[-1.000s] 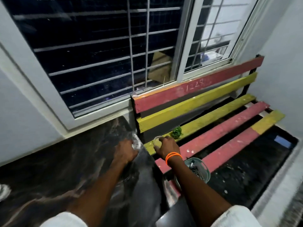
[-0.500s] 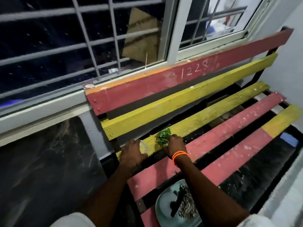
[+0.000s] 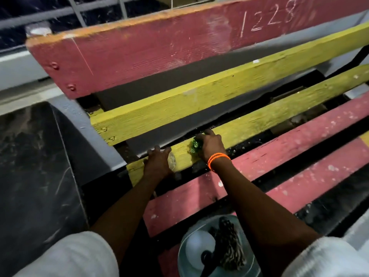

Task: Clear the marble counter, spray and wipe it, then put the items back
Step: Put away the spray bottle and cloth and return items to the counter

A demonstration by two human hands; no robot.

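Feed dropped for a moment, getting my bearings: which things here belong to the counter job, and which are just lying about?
Job:
marble counter
small clear glass under left hand
green sprig in right hand
grey bowl of oddments

Lying about:
painted bench
window grille

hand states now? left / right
Left hand: on small clear glass dish, grip unclear.
Right hand: closed on small green leafy plant.

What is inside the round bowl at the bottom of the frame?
The bowl holds a white round object, a dark striped bundle and a black item. The right forearm covers its right side.
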